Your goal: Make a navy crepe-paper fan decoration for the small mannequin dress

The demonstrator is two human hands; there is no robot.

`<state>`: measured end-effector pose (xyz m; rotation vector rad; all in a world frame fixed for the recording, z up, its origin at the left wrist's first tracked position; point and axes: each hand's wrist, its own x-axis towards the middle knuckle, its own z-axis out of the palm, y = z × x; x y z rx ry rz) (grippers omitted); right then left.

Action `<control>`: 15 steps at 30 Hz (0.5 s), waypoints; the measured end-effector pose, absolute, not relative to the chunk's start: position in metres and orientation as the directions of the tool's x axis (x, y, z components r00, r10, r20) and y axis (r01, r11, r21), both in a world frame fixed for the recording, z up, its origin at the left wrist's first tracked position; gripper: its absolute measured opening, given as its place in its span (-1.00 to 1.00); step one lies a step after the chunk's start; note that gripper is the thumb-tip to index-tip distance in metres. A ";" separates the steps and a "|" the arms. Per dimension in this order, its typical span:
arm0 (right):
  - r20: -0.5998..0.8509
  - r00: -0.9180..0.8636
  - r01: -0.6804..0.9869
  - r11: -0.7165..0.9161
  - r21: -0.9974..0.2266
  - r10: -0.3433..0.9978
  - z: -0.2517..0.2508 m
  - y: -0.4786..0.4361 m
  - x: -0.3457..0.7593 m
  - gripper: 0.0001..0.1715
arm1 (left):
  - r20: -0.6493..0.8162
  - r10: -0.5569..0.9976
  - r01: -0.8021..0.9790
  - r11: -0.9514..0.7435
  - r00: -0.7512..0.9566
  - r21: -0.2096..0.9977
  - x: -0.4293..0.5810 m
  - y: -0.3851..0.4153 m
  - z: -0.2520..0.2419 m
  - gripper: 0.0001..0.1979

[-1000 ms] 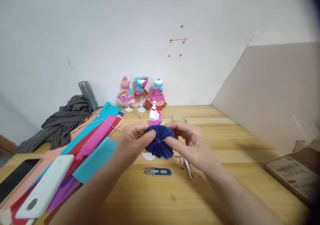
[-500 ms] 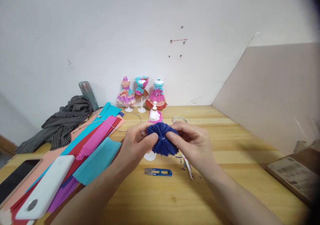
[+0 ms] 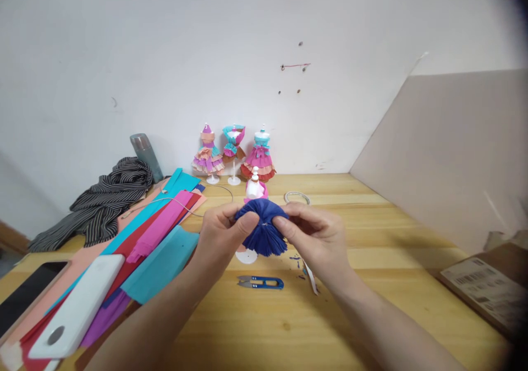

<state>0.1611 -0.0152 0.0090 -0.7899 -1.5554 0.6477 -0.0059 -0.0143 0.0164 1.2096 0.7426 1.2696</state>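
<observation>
The wooden bench (image 3: 371,233) runs far to a white wall and right to a slanted grey board (image 3: 449,151). Its near middle is bare wood apart from the blue thread snips (image 3: 260,282) just near of the hands. A white paper strip (image 3: 310,274) and blue scraps lie right of the snips. The left side is crowded with coloured paper sheets (image 3: 157,233), a white power bank (image 3: 72,307) and a striped cloth (image 3: 103,200).

Both hands are raised above the bench centre, gripping a dark blue pleated paper rosette (image 3: 263,225). The left hand (image 3: 220,236) pinches its left side with thumb on top. The right hand (image 3: 319,236) pinches its right side. The rosette is domed above and fanned into fine pleats below, cinched at the middle by a thin pale tie. Just behind it stands a small white mannequin (image 3: 254,188) with a pink band, and farther back three dressed paper-gown mannequins (image 3: 233,153) by the wall.
</observation>
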 end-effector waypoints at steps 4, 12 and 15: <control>0.646 -0.010 0.177 0.637 -0.750 0.764 0.010 -0.016 0.160 -0.90 | 0.196 0.943 -0.275 -0.119 0.270 0.954 -0.008 -0.013 0.020 -0.62; 0.618 0.067 0.272 0.581 -0.767 0.784 0.024 -0.015 0.179 -0.83 | 0.267 0.944 -0.202 -0.227 0.196 0.953 -0.026 -0.015 0.040 -0.76; 0.464 -0.116 0.458 0.462 -0.760 0.878 0.020 0.012 0.198 -0.81 | 0.377 0.926 -0.214 -0.370 -0.009 0.904 -0.038 -0.014 0.050 -0.82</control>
